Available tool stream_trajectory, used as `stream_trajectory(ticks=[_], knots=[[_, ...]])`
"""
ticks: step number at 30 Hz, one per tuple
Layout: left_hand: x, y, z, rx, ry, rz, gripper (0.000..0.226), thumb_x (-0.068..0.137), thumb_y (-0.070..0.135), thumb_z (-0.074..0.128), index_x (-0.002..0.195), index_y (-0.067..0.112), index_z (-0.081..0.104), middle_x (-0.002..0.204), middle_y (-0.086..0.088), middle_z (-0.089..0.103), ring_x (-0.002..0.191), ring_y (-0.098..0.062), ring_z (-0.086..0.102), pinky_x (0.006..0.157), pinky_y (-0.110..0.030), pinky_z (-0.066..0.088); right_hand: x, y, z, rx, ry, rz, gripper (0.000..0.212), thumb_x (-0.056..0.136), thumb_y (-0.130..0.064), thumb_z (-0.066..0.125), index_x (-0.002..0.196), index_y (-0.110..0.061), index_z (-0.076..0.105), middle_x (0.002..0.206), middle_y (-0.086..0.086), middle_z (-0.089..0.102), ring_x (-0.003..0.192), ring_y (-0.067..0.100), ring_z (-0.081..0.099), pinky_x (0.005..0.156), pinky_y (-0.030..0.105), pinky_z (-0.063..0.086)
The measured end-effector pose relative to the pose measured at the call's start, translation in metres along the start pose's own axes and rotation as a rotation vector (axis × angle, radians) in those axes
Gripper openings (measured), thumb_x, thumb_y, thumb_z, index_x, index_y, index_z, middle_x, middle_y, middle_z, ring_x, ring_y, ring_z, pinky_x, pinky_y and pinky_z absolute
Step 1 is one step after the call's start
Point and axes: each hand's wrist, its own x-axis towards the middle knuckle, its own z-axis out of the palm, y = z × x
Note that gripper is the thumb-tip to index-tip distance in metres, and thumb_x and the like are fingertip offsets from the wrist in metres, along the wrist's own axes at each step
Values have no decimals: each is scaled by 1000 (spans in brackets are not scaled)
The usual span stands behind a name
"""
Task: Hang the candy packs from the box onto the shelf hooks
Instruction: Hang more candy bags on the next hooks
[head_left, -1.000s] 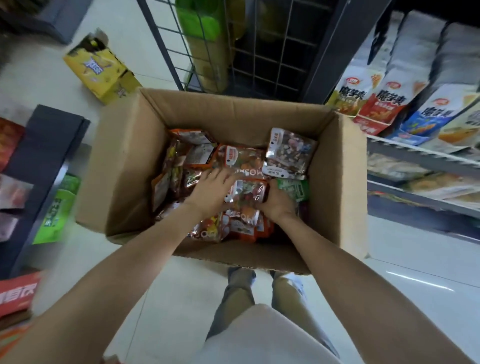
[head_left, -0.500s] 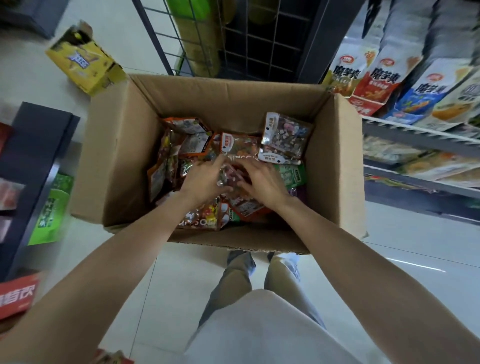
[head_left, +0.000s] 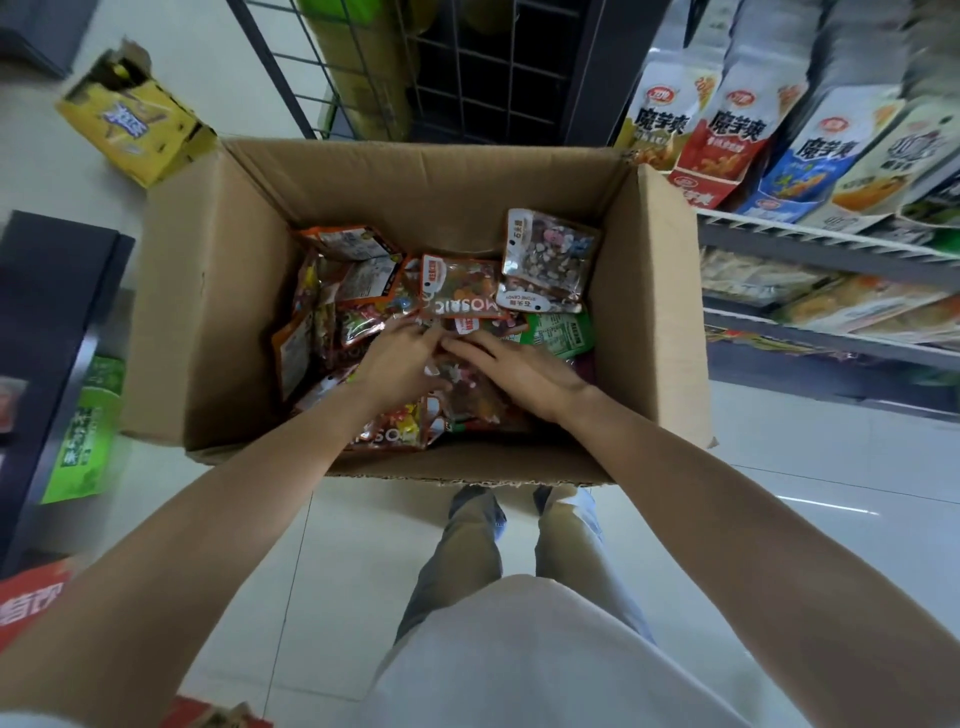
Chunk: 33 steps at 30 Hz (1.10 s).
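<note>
An open cardboard box (head_left: 208, 312) stands on the floor in front of me, with several candy packs loose inside. An orange MOSAIC pack (head_left: 460, 293) lies in the middle, a silver stone-candy pack (head_left: 548, 260) at the back right and a green pack (head_left: 563, 335) beside it. Both my hands are down in the box on the pile. My right hand (head_left: 519, 371) lies flat on the packs, its fingers straight and pointing left. My left hand (head_left: 400, 364) meets it fingertip to fingertip over a dark pack (head_left: 470, 387); its thumb is hidden.
Shelves with upright snack bags (head_left: 727, 140) fill the right side. A wire grid rack (head_left: 467, 67) stands behind the box. A torn yellow carton (head_left: 135, 130) lies on the floor at the back left. A dark shelf unit (head_left: 47, 322) with green bags runs along the left.
My hands have drawn together in the middle of the pile. The right hand has flattened out over the packs. The view has tilted slightly.
</note>
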Motion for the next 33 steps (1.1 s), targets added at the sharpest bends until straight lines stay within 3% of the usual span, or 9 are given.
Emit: stream_trajectory(ticks=[6, 10, 12, 14, 16, 20, 23, 29, 33], knots=[[-9, -2, -36, -126, 378, -13, 34, 69, 28, 84, 94, 9, 71, 90, -7, 73, 89, -26, 66, 97, -39, 38, -7, 4, -24, 104, 511, 50, 63, 60, 21, 70, 119, 2, 62, 105, 24, 68, 81, 38, 70, 59, 42, 59], [-22, 9, -83, -196, 556, 35, 21, 76, 20, 78, 90, 6, 72, 88, -6, 73, 84, -20, 67, 96, -38, 44, -24, -4, -67, 85, 808, 60, 27, 73, 8, 70, 97, -4, 73, 89, 11, 74, 79, 27, 71, 67, 36, 59], [-37, 27, -122, -324, 679, 37, 18, 81, 17, 73, 89, 1, 72, 82, -6, 69, 78, -2, 61, 81, -18, 49, -46, -9, -93, 198, 954, 174, 15, 86, -4, 65, 99, -6, 72, 91, 5, 73, 82, 19, 69, 72, 33, 57], [-52, 47, -153, -458, 732, -35, 10, 83, 6, 71, 88, -3, 69, 75, 4, 60, 72, 18, 52, 68, 3, 36, -71, -11, -117, 466, 1024, 404, 13, 93, -18, 61, 103, -13, 68, 90, -7, 69, 78, 4, 64, 68, 20, 52], [-61, 63, -166, -621, 716, -125, 10, 88, 6, 67, 92, -3, 66, 73, 15, 53, 70, 26, 49, 62, 4, 34, -92, -9, -135, 691, 1080, 556, 8, 95, -22, 60, 100, -18, 63, 81, -17, 63, 69, -7, 59, 59, 8, 42], [-57, 89, -165, -1127, 766, -318, 14, 89, 24, 65, 101, 32, 63, 90, 14, 69, 92, 2, 63, 85, -25, 49, -128, -1, -161, 847, 1241, 558, 4, 94, -13, 60, 95, -17, 59, 74, -18, 58, 61, -11, 53, 56, 6, 38], [-47, 116, -159, -1292, 807, -418, 17, 94, 17, 60, 105, 30, 61, 102, 10, 69, 106, -20, 63, 97, -53, 48, -169, 14, -175, 959, 1316, 516, 3, 94, -12, 60, 94, -15, 61, 74, -13, 59, 63, -8, 53, 61, 10, 43], [-15, 250, -166, -1401, 643, -276, 15, 99, 16, 49, 111, 20, 57, 104, 0, 67, 94, -15, 65, 90, -41, 49, -256, 55, -185, 1440, 1254, 399, 7, 95, -13, 59, 98, -15, 65, 88, -3, 72, 83, 17, 68, 76, 37, 57], [-6, 346, -157, -1404, 564, -161, 36, 92, 58, 47, 110, 28, 59, 113, -2, 67, 109, -18, 62, 99, -41, 45, -308, 84, -176, 1451, 1273, 499, 6, 95, -13, 59, 96, -16, 65, 90, -1, 74, 87, 21, 71, 78, 39, 56]])
